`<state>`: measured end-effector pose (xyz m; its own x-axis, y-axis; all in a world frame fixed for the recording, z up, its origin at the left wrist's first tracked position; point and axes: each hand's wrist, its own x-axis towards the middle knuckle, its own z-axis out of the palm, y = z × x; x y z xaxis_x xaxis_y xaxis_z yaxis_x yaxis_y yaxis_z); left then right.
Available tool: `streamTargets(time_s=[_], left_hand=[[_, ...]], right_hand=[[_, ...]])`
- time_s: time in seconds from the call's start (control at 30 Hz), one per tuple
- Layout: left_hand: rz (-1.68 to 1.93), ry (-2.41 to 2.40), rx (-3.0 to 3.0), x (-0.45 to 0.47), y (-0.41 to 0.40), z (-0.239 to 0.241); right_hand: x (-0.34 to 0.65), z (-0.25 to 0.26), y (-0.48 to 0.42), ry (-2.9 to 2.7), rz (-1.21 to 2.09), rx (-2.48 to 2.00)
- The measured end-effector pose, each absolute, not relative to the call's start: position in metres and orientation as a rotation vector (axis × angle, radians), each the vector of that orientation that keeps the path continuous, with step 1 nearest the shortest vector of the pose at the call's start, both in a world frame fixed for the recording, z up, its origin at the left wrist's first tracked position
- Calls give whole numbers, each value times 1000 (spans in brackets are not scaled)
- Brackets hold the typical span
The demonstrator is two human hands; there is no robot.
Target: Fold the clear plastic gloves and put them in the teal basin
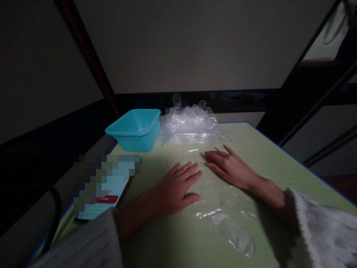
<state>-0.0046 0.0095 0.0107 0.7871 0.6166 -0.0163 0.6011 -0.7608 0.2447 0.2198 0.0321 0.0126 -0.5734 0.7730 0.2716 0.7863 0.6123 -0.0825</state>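
Observation:
A clear plastic disposable glove (212,212) lies spread on the table, its see-through finger parts pointing toward me. My left hand (178,188) rests flat at its left side, fingers stretched out and slightly apart. On the other side, my right hand (230,165) lies palm down with its fingers extended over the glove's far part. Neither hand grasps anything. Just beyond them sits a heap of crumpled clear plastic gloves (192,124). The glove's edges are hard to make out against the tabletop.
A turquoise plastic basin (134,139) stands at the table's back left, with something pale inside. A phone (111,190) with a lit screen lies beside my left forearm, near a dark cable (55,208). The pale green table (279,163) has a blue edge. Behind it rises a wall panel (195,48).

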Motion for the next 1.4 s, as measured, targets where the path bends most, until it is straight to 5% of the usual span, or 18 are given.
streamTargets(time_s=[1.0, 1.4], left_hand=[[210, 1208, 2683, -24, 22, 7], [492, 1749, 2468, -34, 47, 11]], right_hand=[[245, -6, 48, -2425, -91, -1706], [225, -3, 46, -2533, 39, -1419]])
